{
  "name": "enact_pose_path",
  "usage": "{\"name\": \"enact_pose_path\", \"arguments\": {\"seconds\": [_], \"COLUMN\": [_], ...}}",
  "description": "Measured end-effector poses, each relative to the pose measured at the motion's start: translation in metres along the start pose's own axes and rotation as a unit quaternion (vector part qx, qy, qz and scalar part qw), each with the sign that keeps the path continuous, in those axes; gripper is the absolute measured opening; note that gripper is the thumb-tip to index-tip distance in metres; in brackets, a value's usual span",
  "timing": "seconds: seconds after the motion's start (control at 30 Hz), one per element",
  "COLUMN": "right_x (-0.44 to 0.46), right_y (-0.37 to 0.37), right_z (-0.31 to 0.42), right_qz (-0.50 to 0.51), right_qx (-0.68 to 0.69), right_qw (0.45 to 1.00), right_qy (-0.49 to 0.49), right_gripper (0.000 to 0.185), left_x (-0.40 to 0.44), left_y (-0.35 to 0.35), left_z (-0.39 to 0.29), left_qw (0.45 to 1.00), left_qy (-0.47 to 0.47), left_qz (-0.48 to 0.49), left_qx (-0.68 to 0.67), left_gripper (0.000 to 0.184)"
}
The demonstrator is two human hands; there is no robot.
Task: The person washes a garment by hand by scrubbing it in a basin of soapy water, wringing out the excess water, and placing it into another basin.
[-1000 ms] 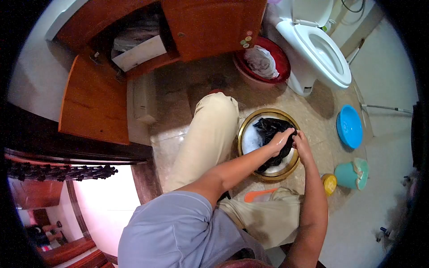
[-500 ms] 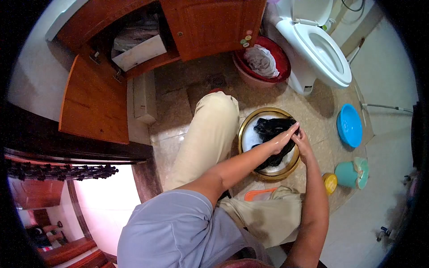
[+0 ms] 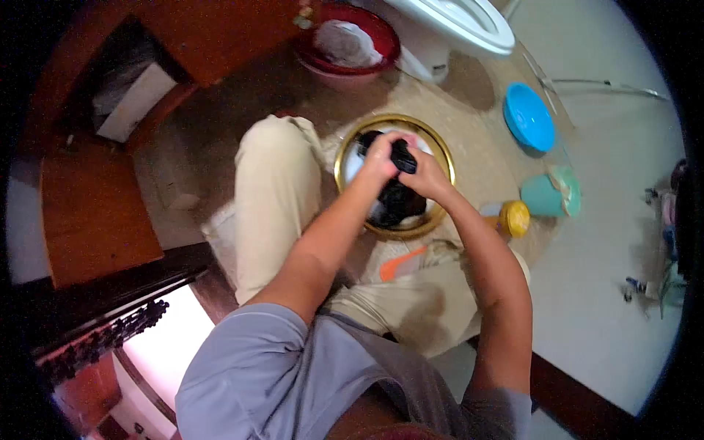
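Observation:
A gold-rimmed basin [image 3: 342, 158] stands on the floor between my legs, with white, sudsy-looking water inside. Black wet cloth [image 3: 400, 202] lies bunched in it, and part is raised between my hands. My left hand [image 3: 383, 158] is closed around one side of the raised cloth. From the other side my right hand [image 3: 427, 176] grips the same cloth, its thumb towards the left hand. The two hands are close together over the basin. What kind of garment the cloth is, I cannot make out.
A red basin [image 3: 389, 44] with pale cloth stands near the toilet [image 3: 469, 22]. To the right are a blue basin [image 3: 529, 117], a green bucket [image 3: 541, 196] and a yellow-lidded tub [image 3: 515, 218]. An orange object [image 3: 402, 264] lies near my leg. A cabinet door [image 3: 103, 213] hangs open at left.
My hands have come from the basin's right edge to over its middle, with cloth bunched between them. The whole view has shifted and turned, so surroundings appear further up and left.

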State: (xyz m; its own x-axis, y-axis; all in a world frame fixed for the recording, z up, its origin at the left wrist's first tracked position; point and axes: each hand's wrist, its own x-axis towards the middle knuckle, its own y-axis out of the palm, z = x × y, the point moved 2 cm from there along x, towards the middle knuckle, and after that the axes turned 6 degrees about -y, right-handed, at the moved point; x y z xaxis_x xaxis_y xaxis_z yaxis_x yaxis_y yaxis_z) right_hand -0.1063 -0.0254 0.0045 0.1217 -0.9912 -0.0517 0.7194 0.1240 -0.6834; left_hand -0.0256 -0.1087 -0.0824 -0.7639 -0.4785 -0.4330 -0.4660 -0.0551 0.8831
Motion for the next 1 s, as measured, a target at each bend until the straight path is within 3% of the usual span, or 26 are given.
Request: {"name": "enact_pose_path", "arguments": {"seconds": [0.07, 0.2, 0.3, 0.37, 0.5, 0.53, 0.6, 0.63, 0.67, 0.7, 0.73, 0.77, 0.87, 0.93, 1.0], "right_x": [-0.005, -0.014, -0.019, -0.021, -0.026, -0.027, -0.026, -0.024, -0.021, -0.017, -0.013, -0.012, -0.005, -0.002, -0.002], "right_y": [-0.005, -0.002, 0.008, 0.011, 0.007, 0.009, 0.011, 0.010, 0.008, 0.001, -0.006, -0.013, -0.026, -0.030, -0.033], "right_z": [0.024, 0.030, 0.037, 0.048, 0.066, 0.066, 0.060, 0.055, 0.050, 0.050, 0.043, 0.037, 0.006, -0.019, -0.024], "right_qz": [0.001, -0.045, -0.110, -0.095, -0.006, 0.004, -0.013, -0.015, -0.017, -0.091, -0.111, -0.133, -0.236, -0.208, -0.198], "right_qx": [0.026, -0.045, -0.043, -0.040, -0.126, -0.146, -0.183, -0.204, -0.224, -0.197, -0.198, -0.193, -0.157, -0.070, 0.035], "right_qw": [0.999, 0.996, 0.989, 0.990, 0.988, 0.985, 0.975, 0.971, 0.966, 0.967, 0.970, 0.970, 0.959, 0.975, 0.978], "right_qy": [0.022, -0.063, -0.086, -0.096, -0.088, -0.094, -0.122, -0.124, -0.124, -0.136, -0.090, -0.061, 0.013, 0.021, 0.055], "right_gripper": [0.035, 0.043, 0.058, 0.058, 0.056, 0.056, 0.035, 0.029, 0.025, 0.022, 0.020, 0.021, 0.025, 0.028, 0.032], "left_x": [-0.019, -0.011, -0.005, 0.002, -0.016, -0.008, -0.002, -0.009, -0.022, -0.036, -0.043, -0.016, -0.046, -0.033, -0.027], "left_y": [0.013, 0.001, -0.002, -0.013, 0.007, 0.001, -0.003, 0.008, 0.016, 0.030, 0.039, 0.014, 0.054, 0.045, 0.039], "left_z": [-0.008, -0.012, -0.010, -0.016, -0.017, -0.013, -0.002, 0.005, 0.011, 0.017, 0.024, 0.035, 0.039, 0.031, 0.015], "left_qw": [0.996, 0.987, 0.990, 0.983, 0.979, 0.980, 0.963, 0.989, 0.998, 0.995, 0.990, 0.991, 0.990, 0.994, 0.999], "left_qy": [0.021, 0.016, 0.040, -0.004, -0.002, -0.015, -0.080, -0.022, 0.050, 0.050, 0.051, 0.093, 0.011, 0.008, 0.020], "left_qz": [-0.012, 0.011, 0.016, 0.076, 0.017, 0.045, 0.182, 0.078, -0.034, -0.076, -0.117, -0.073, -0.136, -0.096, -0.013], "left_qx": [-0.084, -0.161, -0.134, -0.169, -0.203, -0.194, -0.181, -0.122, 0.033, 0.046, 0.059, 0.058, -0.048, -0.053, -0.022], "left_gripper": [0.019, 0.016, 0.017, 0.020, 0.021, 0.023, 0.022, 0.022, 0.027, 0.032, 0.037, 0.045, 0.036, 0.029, 0.035]}}
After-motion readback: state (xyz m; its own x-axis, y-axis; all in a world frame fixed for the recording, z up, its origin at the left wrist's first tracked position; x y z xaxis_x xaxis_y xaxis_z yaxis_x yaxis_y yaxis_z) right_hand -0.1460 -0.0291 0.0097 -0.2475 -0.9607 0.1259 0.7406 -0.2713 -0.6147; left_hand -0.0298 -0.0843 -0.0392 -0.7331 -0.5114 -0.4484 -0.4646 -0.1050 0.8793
